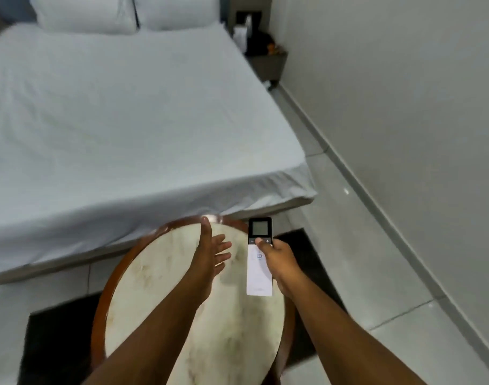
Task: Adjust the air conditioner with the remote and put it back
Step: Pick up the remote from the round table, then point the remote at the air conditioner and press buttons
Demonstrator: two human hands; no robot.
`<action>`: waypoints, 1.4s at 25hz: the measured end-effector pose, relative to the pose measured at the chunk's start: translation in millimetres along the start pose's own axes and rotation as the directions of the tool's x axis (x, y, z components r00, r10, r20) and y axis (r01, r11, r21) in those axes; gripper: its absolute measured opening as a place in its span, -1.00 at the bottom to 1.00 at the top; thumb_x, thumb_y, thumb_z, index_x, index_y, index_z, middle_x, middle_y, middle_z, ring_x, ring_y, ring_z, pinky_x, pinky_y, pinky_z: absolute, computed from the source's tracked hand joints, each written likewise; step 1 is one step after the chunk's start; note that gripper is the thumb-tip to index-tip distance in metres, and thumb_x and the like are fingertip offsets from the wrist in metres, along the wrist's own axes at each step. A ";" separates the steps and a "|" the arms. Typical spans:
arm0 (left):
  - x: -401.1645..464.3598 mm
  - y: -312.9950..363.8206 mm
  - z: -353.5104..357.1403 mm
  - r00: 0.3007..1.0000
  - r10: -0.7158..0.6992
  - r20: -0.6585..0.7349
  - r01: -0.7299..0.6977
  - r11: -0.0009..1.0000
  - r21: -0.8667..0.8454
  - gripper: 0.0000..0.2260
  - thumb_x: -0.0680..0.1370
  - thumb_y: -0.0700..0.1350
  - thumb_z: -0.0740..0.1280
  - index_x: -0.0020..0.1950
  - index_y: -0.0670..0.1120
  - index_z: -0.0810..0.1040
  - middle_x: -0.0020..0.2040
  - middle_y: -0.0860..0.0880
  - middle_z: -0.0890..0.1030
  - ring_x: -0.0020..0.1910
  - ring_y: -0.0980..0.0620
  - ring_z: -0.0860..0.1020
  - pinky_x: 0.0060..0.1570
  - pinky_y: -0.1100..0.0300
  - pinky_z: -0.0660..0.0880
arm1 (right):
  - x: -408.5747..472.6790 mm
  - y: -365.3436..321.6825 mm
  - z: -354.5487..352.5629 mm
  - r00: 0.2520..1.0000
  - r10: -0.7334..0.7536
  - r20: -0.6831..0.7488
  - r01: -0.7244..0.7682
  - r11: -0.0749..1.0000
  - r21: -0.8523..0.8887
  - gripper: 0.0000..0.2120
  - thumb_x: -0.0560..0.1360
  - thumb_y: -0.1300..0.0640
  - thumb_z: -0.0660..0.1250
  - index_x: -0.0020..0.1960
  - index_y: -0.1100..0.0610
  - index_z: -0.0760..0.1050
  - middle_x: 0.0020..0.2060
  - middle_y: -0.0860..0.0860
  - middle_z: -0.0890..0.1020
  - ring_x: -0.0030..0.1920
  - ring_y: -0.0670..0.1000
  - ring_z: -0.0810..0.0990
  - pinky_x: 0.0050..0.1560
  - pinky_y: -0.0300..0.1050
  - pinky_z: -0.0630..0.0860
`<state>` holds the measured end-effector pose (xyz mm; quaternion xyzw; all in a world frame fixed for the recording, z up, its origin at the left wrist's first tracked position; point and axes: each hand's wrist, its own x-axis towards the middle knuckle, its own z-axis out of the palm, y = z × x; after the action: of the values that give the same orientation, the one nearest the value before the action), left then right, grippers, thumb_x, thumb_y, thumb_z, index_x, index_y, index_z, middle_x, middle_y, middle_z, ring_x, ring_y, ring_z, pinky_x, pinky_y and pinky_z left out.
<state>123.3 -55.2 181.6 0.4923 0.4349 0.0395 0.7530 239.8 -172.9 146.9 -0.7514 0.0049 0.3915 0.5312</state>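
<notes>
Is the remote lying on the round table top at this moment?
No: the right hand holds the remote up, thumb on its buttons, above the round table, while the left hand is open and empty.

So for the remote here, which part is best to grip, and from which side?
Grip the white lower body of the remote, coming from its right long edge, as the right hand does. It is long, slim and flat, so fingers wrap the narrow width while the thumb reaches the buttons under the dark screen end. That end points away from the person. The left hand is open over the round table.
</notes>
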 end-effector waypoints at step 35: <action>-326.4 421.2 344.0 -0.432 0.793 0.429 -0.523 -0.608 0.597 -0.07 0.34 0.56 -0.25 0.55 0.00 -0.07 0.58 -0.12 -0.01 0.55 -0.16 -0.13 0.49 -0.13 -0.12 | -473.0 -384.2 -315.0 0.217 -0.795 -0.566 0.916 0.367 -0.164 -0.72 0.57 -0.02 0.24 -0.01 0.22 0.48 -0.38 0.15 0.71 -0.35 0.22 0.72 -0.29 0.03 0.64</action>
<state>315.3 -241.9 756.5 0.8131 -0.0741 0.5773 0.0113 258.1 -451.5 773.5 -0.6434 -0.2163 -0.2113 0.7033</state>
